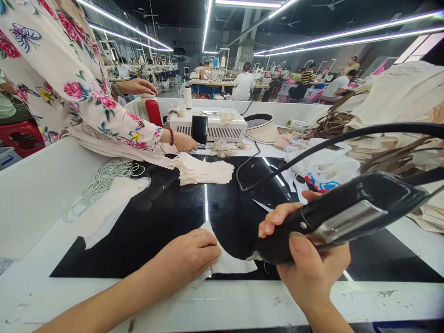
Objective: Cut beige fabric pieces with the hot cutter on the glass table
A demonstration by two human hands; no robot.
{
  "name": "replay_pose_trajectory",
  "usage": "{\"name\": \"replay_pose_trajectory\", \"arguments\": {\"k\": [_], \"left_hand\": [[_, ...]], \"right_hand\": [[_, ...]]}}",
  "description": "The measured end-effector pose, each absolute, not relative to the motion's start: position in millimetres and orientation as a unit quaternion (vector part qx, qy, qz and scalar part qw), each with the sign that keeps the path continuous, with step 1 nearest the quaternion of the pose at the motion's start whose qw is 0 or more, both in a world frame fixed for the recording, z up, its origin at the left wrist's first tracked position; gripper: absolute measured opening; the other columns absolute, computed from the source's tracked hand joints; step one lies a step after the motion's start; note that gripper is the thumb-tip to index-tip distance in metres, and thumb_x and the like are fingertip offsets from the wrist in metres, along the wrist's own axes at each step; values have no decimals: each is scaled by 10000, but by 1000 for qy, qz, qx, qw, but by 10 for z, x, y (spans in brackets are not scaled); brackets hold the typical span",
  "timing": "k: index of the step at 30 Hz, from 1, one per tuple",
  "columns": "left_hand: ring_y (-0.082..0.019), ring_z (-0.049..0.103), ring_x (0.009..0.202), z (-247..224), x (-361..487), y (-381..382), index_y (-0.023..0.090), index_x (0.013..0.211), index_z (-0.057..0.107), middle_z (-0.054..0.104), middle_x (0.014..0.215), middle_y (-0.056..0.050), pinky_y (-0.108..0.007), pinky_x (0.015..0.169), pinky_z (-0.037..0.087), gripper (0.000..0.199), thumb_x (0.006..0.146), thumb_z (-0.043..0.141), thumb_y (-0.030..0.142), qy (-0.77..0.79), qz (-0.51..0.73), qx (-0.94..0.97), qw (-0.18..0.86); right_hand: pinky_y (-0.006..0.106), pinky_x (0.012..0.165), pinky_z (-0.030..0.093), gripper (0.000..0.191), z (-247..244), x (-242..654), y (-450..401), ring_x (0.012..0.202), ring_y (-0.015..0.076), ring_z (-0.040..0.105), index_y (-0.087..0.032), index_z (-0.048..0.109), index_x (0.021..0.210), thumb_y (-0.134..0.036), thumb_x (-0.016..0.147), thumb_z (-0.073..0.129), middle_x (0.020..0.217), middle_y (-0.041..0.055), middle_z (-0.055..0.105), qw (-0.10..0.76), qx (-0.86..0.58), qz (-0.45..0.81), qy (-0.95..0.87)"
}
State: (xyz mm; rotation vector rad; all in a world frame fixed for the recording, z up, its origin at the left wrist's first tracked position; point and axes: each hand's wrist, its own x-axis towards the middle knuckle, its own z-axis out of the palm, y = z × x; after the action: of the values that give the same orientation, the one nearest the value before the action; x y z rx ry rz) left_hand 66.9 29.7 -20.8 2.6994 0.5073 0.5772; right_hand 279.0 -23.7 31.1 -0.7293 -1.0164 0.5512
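My left hand [197,249] is closed on a cream fabric piece [232,261] near the front edge of the black mat [152,226]. Its thumb is hidden. My right hand [312,259] grips a black corded electric trimmer [347,212], wrapped round its body. The trimmer's small metal tip is at the fabric's right edge; I cannot tell whether they touch. Just left of the right hand's fingers a pointed metal blade [262,205] shows, its other end hidden. Farther back lies a stack of cream fabric pieces [204,169].
On the left, a co-worker in a floral sleeve [90,97] reaches a hand [185,141] toward the stack. Green cord [107,180] and a pale cloth [111,208] lie there. Behind stand a white box [173,124] and phone [199,129]. The trimmer's cable [298,159] arcs right, near piled fabric [398,92].
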Motion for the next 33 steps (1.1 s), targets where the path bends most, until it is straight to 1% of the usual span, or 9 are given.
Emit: {"name": "replay_pose_trajectory", "arguments": {"k": [5, 11, 14, 18, 21, 25, 33], "left_hand": [[-178, 641, 950, -221, 667, 272, 177, 1074, 678, 666, 1033, -61, -263, 814, 548, 185, 1086, 495, 202, 182, 201, 948, 168], [-181, 639, 936, -219, 688, 263, 172, 1076, 672, 672, 1041, -56, -268, 801, 537, 156, 1072, 517, 184, 179, 199, 950, 158], [-185, 637, 946, -233, 690, 265, 170, 1095, 667, 673, 1069, -62, -271, 804, 536, 155, 1069, 515, 180, 175, 199, 952, 153], [-179, 629, 921, -245, 683, 254, 176, 1094, 672, 665, 1057, -56, -266, 789, 528, 154, 1061, 522, 168, 177, 198, 952, 155], [-175, 625, 918, -227, 682, 241, 185, 1095, 677, 659, 1057, -52, -255, 772, 516, 156, 1060, 526, 172, 182, 193, 951, 158], [-175, 624, 954, -194, 692, 235, 185, 1091, 677, 653, 1080, -46, -248, 786, 509, 150, 1054, 534, 161, 187, 179, 952, 165], [-187, 620, 959, -203, 682, 247, 186, 1088, 671, 648, 1069, -49, -264, 791, 512, 138, 1046, 544, 154, 189, 172, 953, 162]], "right_hand": [[314, 559, 567, 459, 334, 2613, -91, 624, 147, 638, -292, 580, 1273, -338, 867, 789, 838, -23, 659, 790, -322, 274, -444], [303, 579, 557, 434, 277, 2464, 31, 624, 133, 643, -293, 582, 1252, -314, 872, 790, 862, -29, 666, 783, -300, 305, -451], [296, 583, 556, 446, 256, 2458, 37, 635, 131, 645, -298, 580, 1279, -294, 880, 780, 872, -29, 668, 781, -295, 306, -458], [302, 582, 560, 433, 267, 2474, 21, 637, 137, 646, -300, 571, 1291, -263, 898, 751, 867, -26, 667, 775, -306, 307, -459], [305, 586, 562, 435, 287, 2496, -8, 643, 142, 641, -296, 572, 1283, -282, 892, 761, 857, -24, 659, 778, -316, 304, -450], [294, 592, 564, 453, 286, 2518, -55, 683, 145, 645, -299, 573, 1282, -303, 881, 785, 858, -22, 654, 777, -311, 312, -450], [281, 596, 568, 437, 321, 2566, -114, 663, 126, 651, -308, 577, 1294, -296, 902, 770, 874, -30, 664, 773, -316, 311, -453]]}}
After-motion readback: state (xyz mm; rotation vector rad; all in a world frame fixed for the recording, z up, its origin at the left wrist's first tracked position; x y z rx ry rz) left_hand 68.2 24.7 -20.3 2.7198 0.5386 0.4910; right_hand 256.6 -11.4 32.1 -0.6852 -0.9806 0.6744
